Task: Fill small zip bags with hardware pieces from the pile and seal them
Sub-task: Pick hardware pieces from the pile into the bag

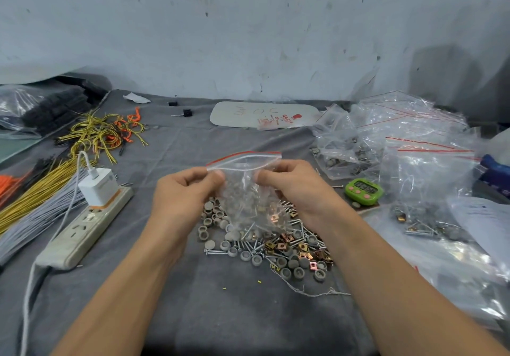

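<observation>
One small clear zip bag [245, 192] is held upright in the air just above the hardware pile [265, 248], its red-striped zip edge on top. That edge runs left to right and tilts slightly up toward the right, and the bag body hangs down. The left hand [182, 198] pinches the bag's upper left corner and the right hand [295, 187] pinches its upper right side.

The pile of grey caps, screws and copper-coloured clips lies on the grey worktop [220, 314]. One green timer [363, 191] sits to the right, near a heap of clear bags [408, 140]. One power strip [82, 228] carrying one white charger [99, 187] lies to the left.
</observation>
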{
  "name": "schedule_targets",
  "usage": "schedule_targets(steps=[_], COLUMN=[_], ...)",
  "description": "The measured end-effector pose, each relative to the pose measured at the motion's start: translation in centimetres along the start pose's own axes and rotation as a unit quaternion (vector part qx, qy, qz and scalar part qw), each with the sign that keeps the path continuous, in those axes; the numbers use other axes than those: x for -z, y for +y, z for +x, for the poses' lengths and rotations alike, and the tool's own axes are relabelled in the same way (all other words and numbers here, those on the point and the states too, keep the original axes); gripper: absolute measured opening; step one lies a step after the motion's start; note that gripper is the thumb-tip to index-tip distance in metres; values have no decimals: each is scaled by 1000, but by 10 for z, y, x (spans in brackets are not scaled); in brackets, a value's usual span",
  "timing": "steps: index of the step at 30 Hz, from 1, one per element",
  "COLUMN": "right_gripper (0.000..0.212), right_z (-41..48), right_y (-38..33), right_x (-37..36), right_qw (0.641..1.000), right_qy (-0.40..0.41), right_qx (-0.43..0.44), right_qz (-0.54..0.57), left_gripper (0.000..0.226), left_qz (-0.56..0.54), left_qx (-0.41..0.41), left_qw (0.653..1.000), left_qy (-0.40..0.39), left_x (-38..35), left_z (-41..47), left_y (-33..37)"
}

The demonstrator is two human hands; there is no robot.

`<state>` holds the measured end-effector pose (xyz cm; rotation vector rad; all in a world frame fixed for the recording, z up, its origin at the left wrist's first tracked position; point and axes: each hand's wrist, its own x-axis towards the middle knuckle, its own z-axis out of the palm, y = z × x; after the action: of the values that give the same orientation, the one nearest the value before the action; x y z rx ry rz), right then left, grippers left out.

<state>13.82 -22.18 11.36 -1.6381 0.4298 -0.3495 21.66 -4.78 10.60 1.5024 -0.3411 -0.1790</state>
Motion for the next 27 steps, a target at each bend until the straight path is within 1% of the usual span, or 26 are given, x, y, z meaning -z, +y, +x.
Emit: schedule_targets(steps=[1, 4, 8, 13, 19, 21, 23, 25, 27], right_gripper=[6, 11, 11, 13, 13, 11, 10, 11, 12], right_z=[-1, -2, -3, -4, -2, -3, -3, -3, -5], right_y=[-2, -6, -10, -11, -10, -10, -10, -10, -9], right_x=[0, 1, -1, 3, 2, 2, 3, 4, 3], right_qw=[1000, 994, 987, 990, 989, 988, 990, 992, 995], right_qy=[2, 7, 42, 68, 92, 91, 88, 67, 35], right_qx=[15, 45, 39, 25, 27, 30, 30, 25, 22], right_qz=[21, 96, 150, 125, 117, 118, 111, 102, 94], left_gripper=[6, 5, 3, 8, 10, 12, 10, 5, 6], left_qz=[-10, -26, -54, -29, -13, -21, -27, -35, -42], left_qx=[-13, -39, -49, -49, -44, -44, -37, -26, -21], left_qw=[1000, 998, 995, 995, 995, 995, 997, 999, 999], left_qy=[11, 39, 61, 82, 92, 86, 59, 16, -13], left_x=[1, 2, -1, -2, 1, 2, 3, 1, -2], left_z=[1, 0, 1, 4, 6, 6, 5, 2, 0], left_y=[0, 2, 5, 6, 3, 3, 3, 3, 2])
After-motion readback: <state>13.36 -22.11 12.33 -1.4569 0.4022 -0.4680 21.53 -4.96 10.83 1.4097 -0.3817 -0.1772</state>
